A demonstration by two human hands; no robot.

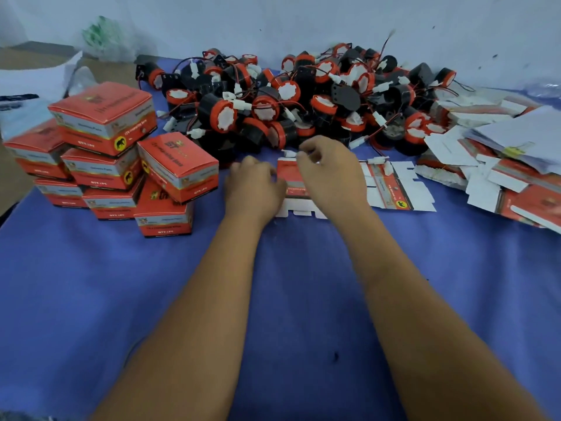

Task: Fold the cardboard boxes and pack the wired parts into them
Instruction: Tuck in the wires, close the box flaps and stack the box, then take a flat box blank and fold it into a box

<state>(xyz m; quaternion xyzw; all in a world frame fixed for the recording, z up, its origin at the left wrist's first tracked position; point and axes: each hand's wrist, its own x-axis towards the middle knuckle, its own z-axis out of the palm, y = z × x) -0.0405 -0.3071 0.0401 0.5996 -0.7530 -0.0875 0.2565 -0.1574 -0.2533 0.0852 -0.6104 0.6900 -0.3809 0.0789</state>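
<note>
Left hand [253,185] and right hand [329,173] both curled, pinching flat box [293,180] on worktop [273,299], just before parts pile [303,92]; folded boxes [115,159] left.

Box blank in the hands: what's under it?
White tabs of the box blank lie on the blue cloth. The left hand and right hand cover the rest.

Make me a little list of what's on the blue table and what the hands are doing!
left hand: grips the flat box
right hand: pinches the flat box's top edge
done boxes: stacked, left side
wired parts: black-and-red pile at the back
flat box stack: right side
spare flat box: beside the right hand
table cover: blue
</note>
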